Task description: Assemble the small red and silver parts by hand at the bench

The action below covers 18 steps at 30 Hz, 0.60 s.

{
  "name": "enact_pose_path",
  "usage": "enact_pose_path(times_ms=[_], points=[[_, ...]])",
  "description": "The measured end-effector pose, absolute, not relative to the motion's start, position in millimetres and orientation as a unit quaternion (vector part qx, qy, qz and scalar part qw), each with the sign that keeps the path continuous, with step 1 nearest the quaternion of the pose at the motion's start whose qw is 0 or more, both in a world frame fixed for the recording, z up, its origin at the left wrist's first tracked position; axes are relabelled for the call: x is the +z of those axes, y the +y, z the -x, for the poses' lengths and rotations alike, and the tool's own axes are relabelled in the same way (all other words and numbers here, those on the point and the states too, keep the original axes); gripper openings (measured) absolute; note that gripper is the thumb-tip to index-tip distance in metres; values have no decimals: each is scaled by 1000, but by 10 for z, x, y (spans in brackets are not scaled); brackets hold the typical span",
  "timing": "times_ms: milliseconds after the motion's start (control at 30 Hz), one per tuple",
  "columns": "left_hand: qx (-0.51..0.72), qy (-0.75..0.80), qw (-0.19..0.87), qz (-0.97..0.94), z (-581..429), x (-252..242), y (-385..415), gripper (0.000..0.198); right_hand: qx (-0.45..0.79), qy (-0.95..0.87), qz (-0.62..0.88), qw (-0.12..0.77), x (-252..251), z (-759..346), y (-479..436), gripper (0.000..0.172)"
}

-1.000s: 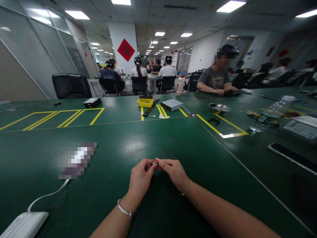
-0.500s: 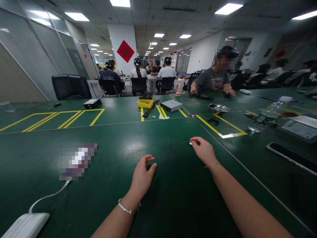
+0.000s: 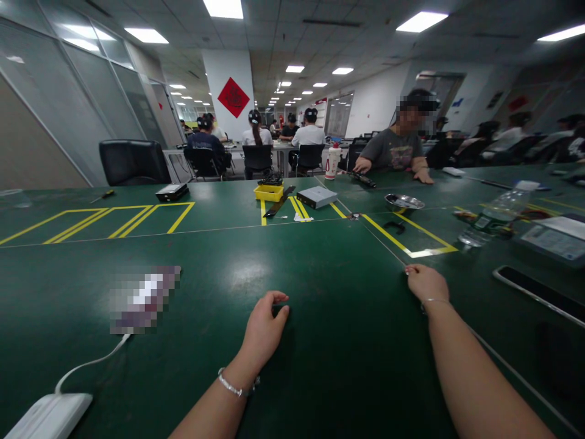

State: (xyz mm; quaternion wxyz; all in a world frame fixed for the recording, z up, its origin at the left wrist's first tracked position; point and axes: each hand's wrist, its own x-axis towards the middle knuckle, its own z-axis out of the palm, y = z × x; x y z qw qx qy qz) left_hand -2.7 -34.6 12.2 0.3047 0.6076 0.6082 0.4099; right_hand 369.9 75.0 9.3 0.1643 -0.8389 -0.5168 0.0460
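My right hand (image 3: pixel 427 284) is low over the green table (image 3: pixel 333 341), by the seam in its top. Its fingertips are pinched together. A tiny pale spot shows at them, too small to name. My left hand (image 3: pixel 265 326) rests near the table's middle, fingers loosely curved and thumb apart, with nothing seen in it. Beyond my right hand, a yellow tape outline holds a black C-shaped piece (image 3: pixel 395 227) and a shiny metal bowl (image 3: pixel 404 203).
A clear bottle (image 3: pixel 496 216) and a phone (image 3: pixel 542 292) lie to the right. On the left are a blurred-out device (image 3: pixel 146 299) with a white cable and a white block (image 3: pixel 50 414). Farther back are a yellow bin (image 3: pixel 269 193), a grey box (image 3: pixel 317 196) and a seated person (image 3: pixel 397 146).
My right hand has moved to the right and slightly nearer, fingers still pinched. My left hand has barely shifted. Across the table, the person's hand has come off the black object.
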Motion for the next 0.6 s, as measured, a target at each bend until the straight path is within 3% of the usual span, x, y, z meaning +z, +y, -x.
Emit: enact_pose_path(times_ms=[133,267,400,467,600], points=[[402,609,299,-615,27,121,-342,18,5,-520,835,179,111,-3703,732,33],[398,610,294,-619,35,103,-346,19,-66,-590,764,254,219,-3347,719,35],[384,616,277,-629,33,88,-358,23,1,-735,601,313,293,-2564,544,33],[376,618,263,-638,25,89,-360,26,68,-809,502,299,278,-2157,366,34],[357,620,249,-653,8,91,-351,31,157,-887,397,175,192,-1639,10,52]])
